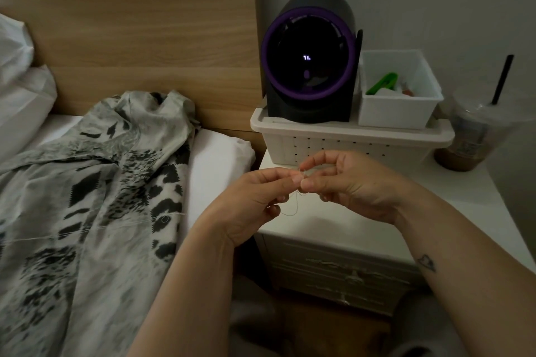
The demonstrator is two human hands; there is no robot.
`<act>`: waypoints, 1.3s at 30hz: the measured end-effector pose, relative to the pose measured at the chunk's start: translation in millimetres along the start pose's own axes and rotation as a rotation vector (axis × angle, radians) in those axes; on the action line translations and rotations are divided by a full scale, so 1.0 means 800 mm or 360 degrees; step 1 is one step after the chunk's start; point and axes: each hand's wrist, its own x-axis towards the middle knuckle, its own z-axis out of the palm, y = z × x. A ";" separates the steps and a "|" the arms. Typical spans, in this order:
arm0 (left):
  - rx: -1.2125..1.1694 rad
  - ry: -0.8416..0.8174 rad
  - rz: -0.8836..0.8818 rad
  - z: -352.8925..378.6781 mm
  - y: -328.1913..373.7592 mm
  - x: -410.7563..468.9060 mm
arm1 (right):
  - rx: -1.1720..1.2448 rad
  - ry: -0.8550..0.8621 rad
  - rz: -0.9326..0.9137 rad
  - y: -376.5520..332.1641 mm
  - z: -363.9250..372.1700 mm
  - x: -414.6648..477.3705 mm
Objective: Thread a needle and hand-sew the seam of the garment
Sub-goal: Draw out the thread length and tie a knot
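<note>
A grey-and-white garment (95, 182) with black blotches lies spread on the bed at the left. Both hands are raised over the white nightstand (327, 220), fingertips meeting. My left hand (252, 200) pinches a fine pale thread (294, 207) between thumb and forefinger. My right hand (348, 182) pinches the same thread at the same spot. A short loop hangs below the fingers. A long run of thread trails left across the garment. The needle is too small to make out between the fingertips.
On the nightstand stands a white perforated basket (348, 139) carrying a black device with a purple ring (310, 58) and a white box (397, 95) holding small items. A lidded iced drink (475, 130) with a straw sits at the right. Pillows (20, 81) lie far left.
</note>
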 end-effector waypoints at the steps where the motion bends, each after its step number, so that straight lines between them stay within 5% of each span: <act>1: 0.0020 0.0009 -0.0003 0.000 0.000 0.000 | -0.0012 -0.0006 -0.0004 0.000 0.000 0.000; 12: 0.0291 0.0053 -0.0066 0.002 0.001 -0.005 | -0.0544 -0.0085 -0.0148 -0.012 -0.014 -0.011; 29: 0.0327 -0.0163 -0.0130 -0.002 0.002 -0.006 | -0.0529 -0.0230 -0.0210 -0.009 -0.009 -0.009; 39: 0.0003 -0.0145 -0.0026 0.005 0.004 -0.008 | -0.0446 0.0120 -0.0350 -0.002 -0.004 -0.003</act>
